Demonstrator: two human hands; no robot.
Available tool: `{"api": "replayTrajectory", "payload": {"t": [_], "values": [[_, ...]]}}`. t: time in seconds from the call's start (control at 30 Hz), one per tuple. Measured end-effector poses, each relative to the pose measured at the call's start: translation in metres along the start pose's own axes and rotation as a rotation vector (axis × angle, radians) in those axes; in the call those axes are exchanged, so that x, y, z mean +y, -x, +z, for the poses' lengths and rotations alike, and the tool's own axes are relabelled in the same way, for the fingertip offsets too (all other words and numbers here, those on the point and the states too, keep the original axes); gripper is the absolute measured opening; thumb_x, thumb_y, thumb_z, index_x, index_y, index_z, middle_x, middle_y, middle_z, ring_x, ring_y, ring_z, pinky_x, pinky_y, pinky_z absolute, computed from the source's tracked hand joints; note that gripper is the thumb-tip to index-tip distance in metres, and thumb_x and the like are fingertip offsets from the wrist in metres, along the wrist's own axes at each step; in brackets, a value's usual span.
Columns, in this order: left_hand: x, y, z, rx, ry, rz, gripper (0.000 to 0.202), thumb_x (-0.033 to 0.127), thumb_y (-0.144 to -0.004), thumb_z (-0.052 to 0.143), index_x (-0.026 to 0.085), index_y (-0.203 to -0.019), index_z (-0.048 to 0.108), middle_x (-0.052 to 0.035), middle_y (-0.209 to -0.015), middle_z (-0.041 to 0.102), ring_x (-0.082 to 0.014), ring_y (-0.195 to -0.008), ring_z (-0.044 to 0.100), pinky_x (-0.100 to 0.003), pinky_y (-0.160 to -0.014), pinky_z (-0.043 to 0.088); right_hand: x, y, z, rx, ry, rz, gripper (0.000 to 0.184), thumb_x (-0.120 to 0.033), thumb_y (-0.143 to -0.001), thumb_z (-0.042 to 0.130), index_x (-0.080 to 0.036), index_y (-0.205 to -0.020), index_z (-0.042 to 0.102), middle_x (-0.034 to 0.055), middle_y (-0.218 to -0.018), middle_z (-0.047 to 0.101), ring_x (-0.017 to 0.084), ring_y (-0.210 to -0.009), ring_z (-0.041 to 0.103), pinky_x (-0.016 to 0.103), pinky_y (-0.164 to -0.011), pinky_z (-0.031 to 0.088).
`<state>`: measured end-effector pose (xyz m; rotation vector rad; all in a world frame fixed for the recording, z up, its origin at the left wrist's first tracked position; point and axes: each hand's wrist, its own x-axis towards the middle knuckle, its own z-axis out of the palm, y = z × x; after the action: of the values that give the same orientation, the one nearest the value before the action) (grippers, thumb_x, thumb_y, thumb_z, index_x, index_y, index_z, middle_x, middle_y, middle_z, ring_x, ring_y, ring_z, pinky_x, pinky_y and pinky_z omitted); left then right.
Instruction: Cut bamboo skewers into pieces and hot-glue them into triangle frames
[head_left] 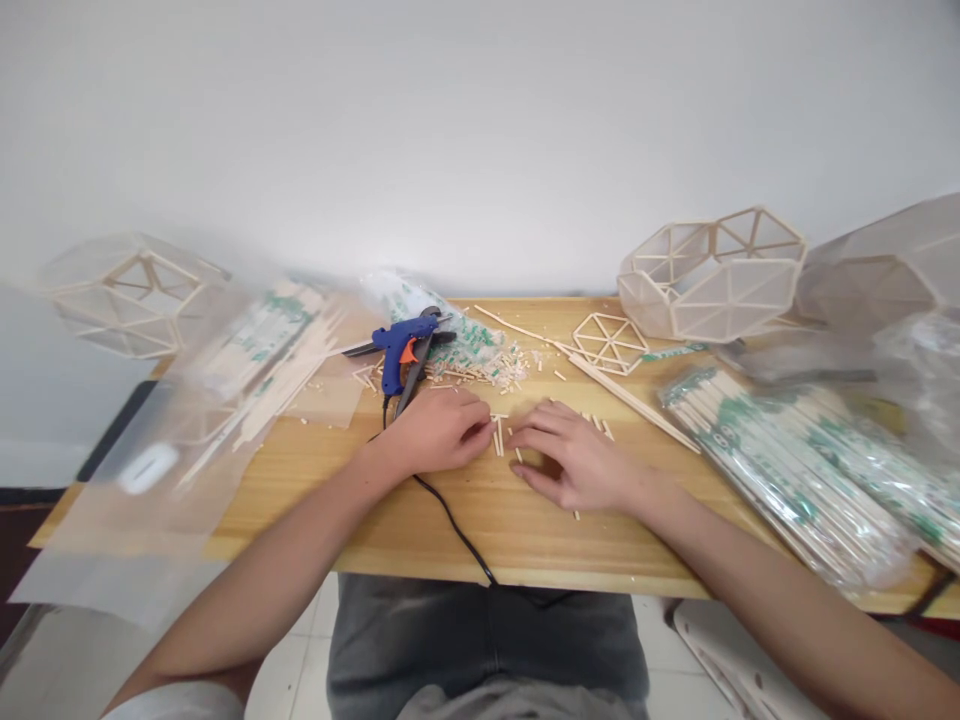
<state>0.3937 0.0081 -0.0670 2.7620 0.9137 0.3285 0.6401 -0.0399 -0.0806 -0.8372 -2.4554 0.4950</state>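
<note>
Wooden table (315, 500), near edge: black cord (457, 530).
Left hand (439, 432): fingers curled, tips at short sticks (499, 436); whether it pinches one cannot be told.
Right hand (577, 462): flat, spread, holding nothing, just beside those sticks at table centre.
Behind: blue glue gun (403, 350), offcut pile (487, 365), flat hexagon frame (609, 342), bagged sticks (787, 450).
Farthest: domed stick frame (712, 275).

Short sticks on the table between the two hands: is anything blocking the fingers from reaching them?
Nothing visible does. The left hand and right hand rest on the table with fingertips right at the short sticks; the glue gun lies behind the left hand.
</note>
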Motion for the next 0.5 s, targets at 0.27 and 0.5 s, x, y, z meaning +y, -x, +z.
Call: {"api": "replayTrajectory", "payload": {"t": [0.27, 0.5], "values": [[0.0033, -0.003, -0.0011, -0.104, 0.033, -0.045, 0.025, 0.029, -0.096, 0.055, 0.019, -0.076, 0.065, -0.0032, -0.078, 0.069, -0.0183, -0.075, 0.064, -0.032, -0.067, 0.038, 0.0023, 0.0001, 0.0011, 0.008, 0.022, 0.002, 0.023, -0.024, -0.098, 0.063, -0.02, -0.121, 0.068, 0.0098, -0.101, 0.068, 0.025, -0.095, 0.062, 0.042, -0.087, 0.05], [0.0016, -0.0049, -0.0029, -0.124, 0.022, -0.107, 0.025, 0.03, -0.097, 0.056, 0.019, -0.076, 0.063, -0.0028, -0.081, 0.07, -0.0183, -0.077, 0.064, -0.032, -0.066, 0.037, 0.0002, -0.0008, 0.0011, -0.005, 0.017, -0.007, 0.021, -0.021, -0.099, 0.06, -0.019, -0.117, 0.072, 0.0103, -0.102, 0.066, 0.024, -0.096, 0.061, 0.042, -0.087, 0.049]]}}
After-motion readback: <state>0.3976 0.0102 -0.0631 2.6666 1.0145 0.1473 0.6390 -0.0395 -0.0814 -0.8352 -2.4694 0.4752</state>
